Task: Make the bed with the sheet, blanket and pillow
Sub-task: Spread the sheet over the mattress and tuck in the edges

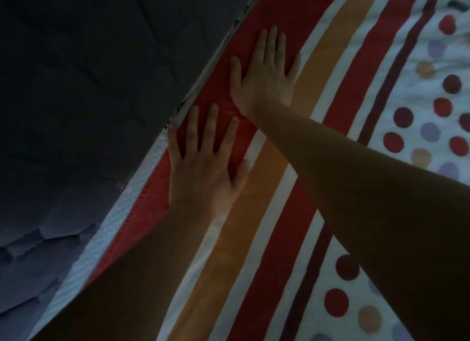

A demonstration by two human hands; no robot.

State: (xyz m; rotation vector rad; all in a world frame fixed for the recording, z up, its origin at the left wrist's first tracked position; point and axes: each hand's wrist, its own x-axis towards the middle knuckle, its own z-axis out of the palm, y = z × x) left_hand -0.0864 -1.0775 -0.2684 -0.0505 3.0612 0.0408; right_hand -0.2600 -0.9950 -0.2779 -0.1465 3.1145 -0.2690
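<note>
L hand (203, 170) flat on striped sheet (356, 68), R hand (264, 79) flat just beyond

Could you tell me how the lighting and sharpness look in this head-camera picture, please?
Head view: dim overall, no glare; the forearms and the area left of the bed sink into shadow; left hand, right hand and striped fabric are readable; slightly soft; stripes bow from wide-angle distortion.

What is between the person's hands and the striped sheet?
Nothing visible. The left hand and the right hand both lie flat directly on the striped sheet, on its red band near the edge.
</note>
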